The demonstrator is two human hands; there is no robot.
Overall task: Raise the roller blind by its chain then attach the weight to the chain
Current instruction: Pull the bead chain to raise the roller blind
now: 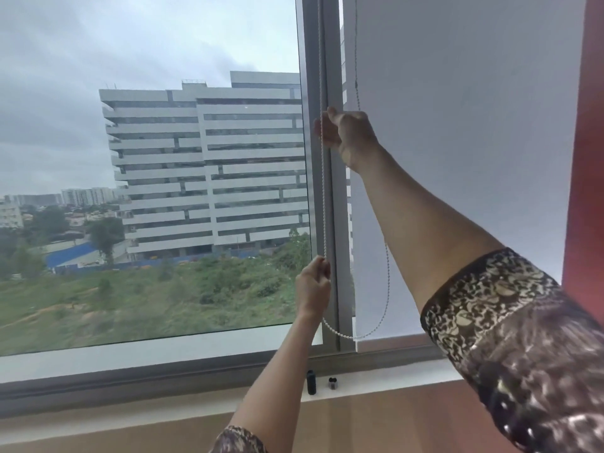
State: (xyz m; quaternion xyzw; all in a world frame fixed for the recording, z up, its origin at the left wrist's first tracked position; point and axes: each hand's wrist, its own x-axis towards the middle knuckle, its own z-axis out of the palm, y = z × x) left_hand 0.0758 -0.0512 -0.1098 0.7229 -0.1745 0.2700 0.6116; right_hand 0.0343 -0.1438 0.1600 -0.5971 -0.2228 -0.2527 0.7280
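Observation:
A white roller blind [457, 158] covers the right window pane, its bottom edge just above the sill. A white bead chain [323, 197] runs down along the grey window frame and loops back up at the blind's left edge. My right hand [343, 135] is raised and closed around the chain's front strand. My left hand [313, 284] pinches the same strand lower down, with the loop hanging slack beneath it. On the sill stand a black cylindrical weight [311, 382] and a small clear-and-black piece [332, 383], both untouched.
The white window sill [130, 358] runs across the frame, with a wooden ledge below it. The grey window frame post [336, 223] divides the uncovered left glass from the blind. A red wall [588, 158] borders the blind on the right.

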